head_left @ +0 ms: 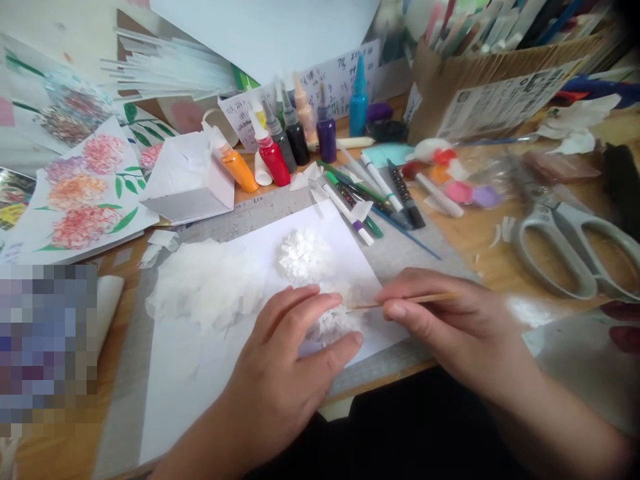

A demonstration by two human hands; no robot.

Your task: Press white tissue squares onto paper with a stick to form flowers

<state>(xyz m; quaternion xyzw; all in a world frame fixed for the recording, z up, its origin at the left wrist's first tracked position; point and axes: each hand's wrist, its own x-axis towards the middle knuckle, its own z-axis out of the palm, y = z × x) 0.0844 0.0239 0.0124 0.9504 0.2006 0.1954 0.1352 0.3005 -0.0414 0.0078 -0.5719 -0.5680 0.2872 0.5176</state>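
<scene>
My right hand (440,320) pinches a thin wooden stick (433,298), whose tip meets a white ruffled paper cluster (333,325) on a white sheet (185,400). Around the left side of that cluster curves my left hand (300,340), its thumb and fingers apart, fingertips on or just over the cluster and sheet. Whether it grips any of the petals is hard to see. Just behind lies a second, rounder white paper cluster (305,255). A spread heap of thin white paper pieces (210,287) covers the sheet's left part.
Paint bottles (273,157) stand at the back, with pens (350,200) before them. Large scissors (555,233) lie at the right, below a cardboard box (490,93) of markers. Flower paintings (85,193) and a folded white paper box (195,177) are at the left.
</scene>
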